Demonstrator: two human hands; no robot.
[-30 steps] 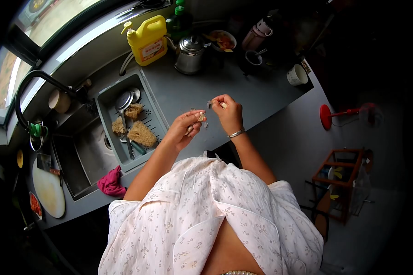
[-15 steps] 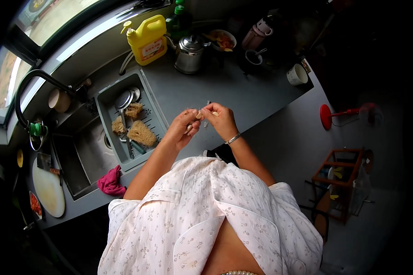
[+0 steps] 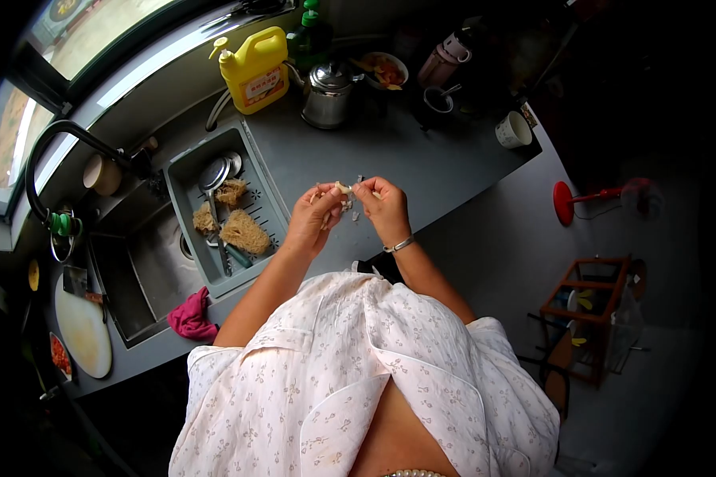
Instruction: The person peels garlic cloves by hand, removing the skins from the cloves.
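Note:
In the head view, my left hand is closed, pinching a small pale garlic clove between thumb and fingertips. My right hand meets it from the other side, thumb and index pressed together at the clove's edge. Another pale piece shows partly behind the right thumb. Both hands are just above the grey countertop. Small bits of peel lie on the counter between and below them. What the curled left fingers hold underneath is mostly hidden.
Left of my hands, a grey drain tray holds loofah scrubbers and utensils beside the sink. Behind stand a yellow jug, a steel kettle, a bowl of food and a paper cup. A pink cloth lies at the sink's front edge.
The garlic clove has come up to the fingertips and shows more. My left hand has turned slightly, and my right fingers have shifted against the clove. Everything else stays put.

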